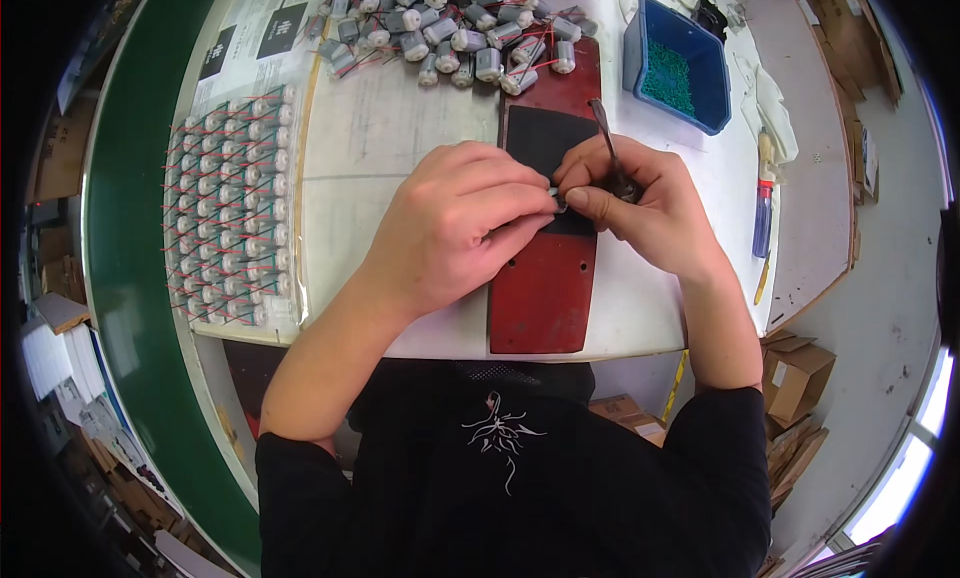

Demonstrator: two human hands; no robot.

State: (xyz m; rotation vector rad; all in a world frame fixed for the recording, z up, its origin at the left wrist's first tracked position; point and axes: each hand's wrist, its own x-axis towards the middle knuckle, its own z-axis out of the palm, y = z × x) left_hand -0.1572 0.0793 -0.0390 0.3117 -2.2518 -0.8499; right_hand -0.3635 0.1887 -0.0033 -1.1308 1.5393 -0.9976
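Over a black pad [545,138] on a red board [540,293], my two hands meet with their fingertips together. My left hand [445,218] pinches a small silver-grey part [557,200], mostly hidden by the fingers. My right hand [660,198] is closed, its thumb and forefinger touching the same part. A dark metal hand tool [610,143] rests in the right hand, its slim curved end rising above the fingers; its exact kind is hidden. Beyond the pad lies a heap of small grey motors [465,40] with red wires.
Left on the white table [370,138] stand rows of small motors [230,208] with red and green wires. A blue bin [725,98] of small green pieces is at the back right. Farther right lies a blue-and-red handled tool [763,218]. Cardboard boxes [797,373] sit below.
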